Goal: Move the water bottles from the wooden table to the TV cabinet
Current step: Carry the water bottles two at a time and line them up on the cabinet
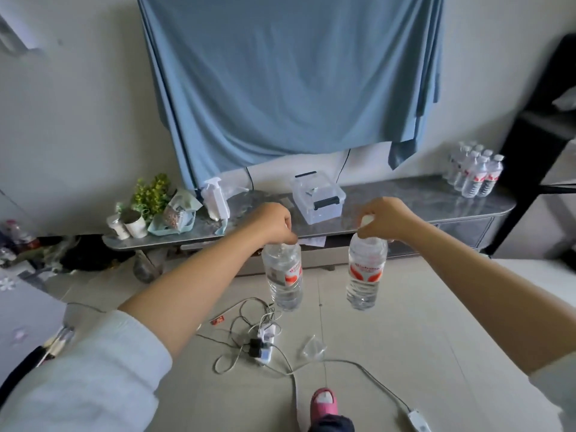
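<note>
Clear plastic water bottles hang by their caps, one (283,275) gripped in my left hand (274,224), one (365,271) in my right hand (385,218), short of the grey marble-topped TV cabinet (405,194); best set upright beside the cluster of bottles (475,173) at its right end.

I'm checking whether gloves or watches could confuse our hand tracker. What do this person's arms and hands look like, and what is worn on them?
Both hands are bare: no gloves, rings, watch or markings show on the left hand or right hand. The forearms are bare too. Each arm wears a loose, pale grey-white sleeve pushed up towards the elbow, the left sleeve far more in view than the right sleeve.
</note>
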